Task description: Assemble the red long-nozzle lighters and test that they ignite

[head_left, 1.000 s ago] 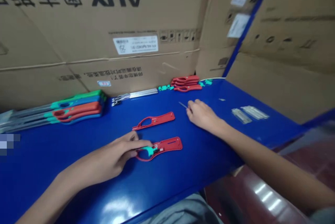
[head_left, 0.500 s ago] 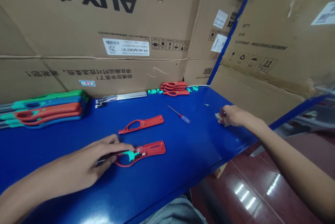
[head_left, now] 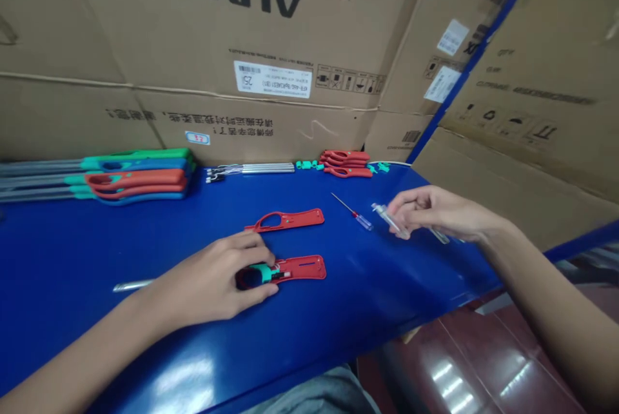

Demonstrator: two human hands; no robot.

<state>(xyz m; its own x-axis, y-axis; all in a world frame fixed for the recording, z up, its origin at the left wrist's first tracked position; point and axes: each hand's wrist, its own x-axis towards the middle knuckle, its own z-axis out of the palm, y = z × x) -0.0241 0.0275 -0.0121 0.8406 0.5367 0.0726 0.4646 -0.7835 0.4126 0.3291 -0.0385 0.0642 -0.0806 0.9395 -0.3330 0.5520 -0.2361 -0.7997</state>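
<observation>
My left hand (head_left: 217, 285) is closed over the handle end of a red lighter shell half (head_left: 309, 268) lying on the table. Inside that half sit a green trigger (head_left: 264, 271) and a small black part with a pale tip. A silver tube (head_left: 131, 285) sticks out to the left from beneath my left hand. My right hand (head_left: 425, 213) pinches a clear, see-through lighter fuel tank (head_left: 393, 222) above the table. Behind the first half lies a second red shell half (head_left: 294, 219). Right of it is a screwdriver (head_left: 362, 221) with a clear handle.
Stacked lighters (head_left: 140, 180) in several colours lie at the back left. Along the cardboard wall (head_left: 193, 33) are silver tubes (head_left: 268, 168) with wires, small green parts (head_left: 306, 165) and stacked red shells (head_left: 345, 162). Another clear piece (head_left: 439, 235) shows below my right wrist.
My right hand has lifted the clear tank and brought it left, nearer the screwdriver. My left hand has spread further over the red shell half. The view has swung left.
</observation>
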